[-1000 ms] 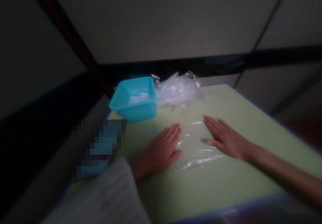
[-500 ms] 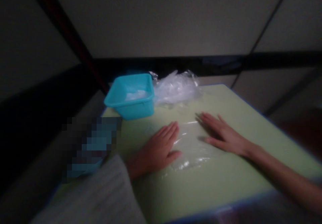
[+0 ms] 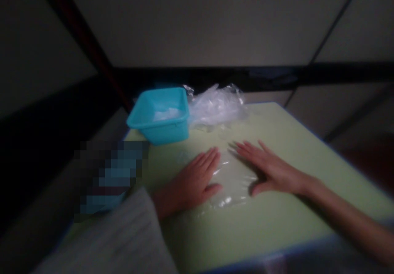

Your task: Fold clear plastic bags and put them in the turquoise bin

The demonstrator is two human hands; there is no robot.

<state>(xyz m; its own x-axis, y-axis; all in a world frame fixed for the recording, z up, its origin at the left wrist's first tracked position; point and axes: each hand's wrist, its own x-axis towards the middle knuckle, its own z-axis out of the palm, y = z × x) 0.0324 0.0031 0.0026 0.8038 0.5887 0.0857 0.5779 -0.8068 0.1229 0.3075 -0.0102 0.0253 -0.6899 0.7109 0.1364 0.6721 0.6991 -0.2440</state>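
Note:
A clear plastic bag [image 3: 231,183] lies flat on the yellow-green tabletop [image 3: 246,233], its creases catching the light. My left hand [image 3: 197,179] rests palm down over its left part, fingers stretched out and thumb apart. At the bag's right side is my right hand [image 3: 264,165], palm down and open with the fingers spread; whether its palm presses on the plastic or hovers just above it I cannot tell. Neither hand grips anything. Parts of the bag under the hands are hidden.
A turquoise plastic basin [image 3: 169,132] with whitish material [image 3: 168,113] inside stands at the back left. Beside it sits a crumpled heap of clear plastic bags [image 3: 217,105]. A blurred-out bluish object [image 3: 117,175] lies along the left edge. A pale panel wall [image 3: 200,23] rises behind the table.
My right hand has shifted left over the bag, toward my left hand, and its fingers are spread wider. My left hand has stayed in place.

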